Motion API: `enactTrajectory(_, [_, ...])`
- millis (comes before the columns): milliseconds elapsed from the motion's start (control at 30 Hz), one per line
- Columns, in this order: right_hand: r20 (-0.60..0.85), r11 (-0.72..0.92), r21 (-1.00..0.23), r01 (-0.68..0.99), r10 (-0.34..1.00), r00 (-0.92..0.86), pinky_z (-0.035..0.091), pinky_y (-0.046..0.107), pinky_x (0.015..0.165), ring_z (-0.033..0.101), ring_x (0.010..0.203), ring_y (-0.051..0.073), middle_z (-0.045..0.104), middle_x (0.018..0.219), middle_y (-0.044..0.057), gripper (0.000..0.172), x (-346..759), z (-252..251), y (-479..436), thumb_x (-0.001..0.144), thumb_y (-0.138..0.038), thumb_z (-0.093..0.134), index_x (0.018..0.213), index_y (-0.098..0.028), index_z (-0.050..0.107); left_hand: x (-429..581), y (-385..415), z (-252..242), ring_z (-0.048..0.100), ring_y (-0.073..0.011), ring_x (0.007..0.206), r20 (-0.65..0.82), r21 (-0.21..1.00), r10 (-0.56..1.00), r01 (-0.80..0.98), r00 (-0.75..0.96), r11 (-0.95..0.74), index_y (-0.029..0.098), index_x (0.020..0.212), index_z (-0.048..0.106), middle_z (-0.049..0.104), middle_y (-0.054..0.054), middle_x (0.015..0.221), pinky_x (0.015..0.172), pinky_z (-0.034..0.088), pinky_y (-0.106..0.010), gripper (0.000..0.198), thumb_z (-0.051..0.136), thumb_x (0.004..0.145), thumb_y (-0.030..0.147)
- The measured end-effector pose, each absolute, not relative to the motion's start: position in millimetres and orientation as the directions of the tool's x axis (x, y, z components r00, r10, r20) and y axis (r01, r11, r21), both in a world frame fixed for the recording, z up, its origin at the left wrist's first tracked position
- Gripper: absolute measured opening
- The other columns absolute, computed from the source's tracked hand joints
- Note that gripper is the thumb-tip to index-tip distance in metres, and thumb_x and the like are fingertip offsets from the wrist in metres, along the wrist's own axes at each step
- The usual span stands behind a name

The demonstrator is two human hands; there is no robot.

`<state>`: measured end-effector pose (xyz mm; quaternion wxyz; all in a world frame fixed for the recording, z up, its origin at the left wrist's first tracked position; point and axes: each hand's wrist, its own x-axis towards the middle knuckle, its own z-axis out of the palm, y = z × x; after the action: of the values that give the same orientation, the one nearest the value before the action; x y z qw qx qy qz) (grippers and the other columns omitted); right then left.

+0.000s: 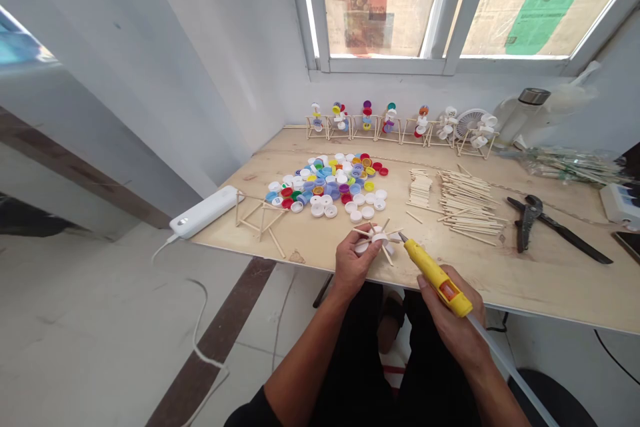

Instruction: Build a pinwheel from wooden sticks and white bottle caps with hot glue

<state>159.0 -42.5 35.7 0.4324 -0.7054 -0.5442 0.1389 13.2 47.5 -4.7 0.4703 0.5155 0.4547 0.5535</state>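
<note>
My left hand is closed on a small wheel of sticks and white bottle caps, just over the table's front edge. Thin wooden sticks fan out from the wheel's middle. A yellow hot glue gun is gripped in my right hand, its nozzle pointing up and left, close by the wheel's right side. Whether the nozzle touches the wheel I cannot tell. From the gun's back end a long pale glue stick runs down to the right.
Loose coloured bottle caps lie behind my left hand. Right of them are stick piles and black-handled pliers. A stick frame and white power strip are at left. Several finished cap wheels on stands line the back.
</note>
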Motion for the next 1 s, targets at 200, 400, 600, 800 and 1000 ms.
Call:
enactTrajectory(200, [0.278,-0.016,-0.759,0.651,0.896,0.346,0.036,0.024,0.05,0.047,0.051,0.013,0.051,0.055,-0.003,0.026,160.5,31.6,-39.6,0.081,-0.046,0.052,0.067,-0.023,0.052,13.1,47.2,-3.7,0.067,-0.0212,0.089,0.147,0.988,0.989,-0.042,-0.028,-0.148,0.016,0.101,0.066,0.071,-0.01,0.105,0.081,0.052,-0.032,0.034,0.069,0.072,0.033])
enactTrajectory(400, [0.263,-0.026,-0.751,0.66,0.905,0.335,0.036,0.024,0.052,0.045,0.052,0.012,0.049,0.056,-0.004,0.027,162.7,29.3,-37.6,0.081,-0.046,0.052,0.068,-0.023,0.05,12.8,47.1,-3.9,0.067,-0.0208,0.088,0.149,0.988,0.989,-0.046,-0.02,-0.15,0.016,0.102,0.066,0.071,-0.009,0.104,0.08,0.052,-0.031,0.034,0.068,0.073,0.033])
enactTrajectory(600, [0.236,-0.043,-0.758,0.65,0.912,0.335,0.036,0.023,0.053,0.045,0.053,0.012,0.047,0.057,-0.004,0.025,162.6,27.9,-37.6,0.081,-0.045,0.053,0.069,-0.023,0.052,12.8,46.8,-3.9,0.067,-0.0202,0.088,0.161,0.985,0.987,-0.054,-0.017,-0.161,0.015,0.103,0.066,0.071,-0.009,0.105,0.08,0.052,-0.031,0.034,0.068,0.073,0.032])
enactTrajectory(800, [0.264,-0.028,-0.754,0.656,0.902,0.343,0.036,0.023,0.05,0.044,0.051,0.012,0.048,0.055,-0.004,0.029,162.5,26.0,-37.3,0.082,-0.047,0.051,0.067,-0.023,0.051,12.5,47.1,-5.8,0.067,-0.0212,0.09,0.151,0.987,0.988,-0.047,-0.023,-0.152,0.015,0.103,0.066,0.071,-0.01,0.105,0.082,0.052,-0.031,0.035,0.068,0.072,0.032])
enactTrajectory(1000, [0.262,-0.028,-0.745,0.666,0.907,0.331,0.037,0.024,0.051,0.046,0.051,0.013,0.05,0.056,-0.003,0.031,164.0,25.0,-37.7,0.083,-0.05,0.05,0.068,-0.023,0.051,12.1,46.6,-4.7,0.067,-0.0201,0.085,0.148,0.988,0.989,-0.039,-0.022,-0.149,0.016,0.102,0.067,0.072,-0.009,0.102,0.078,0.052,-0.03,0.034,0.069,0.072,0.032])
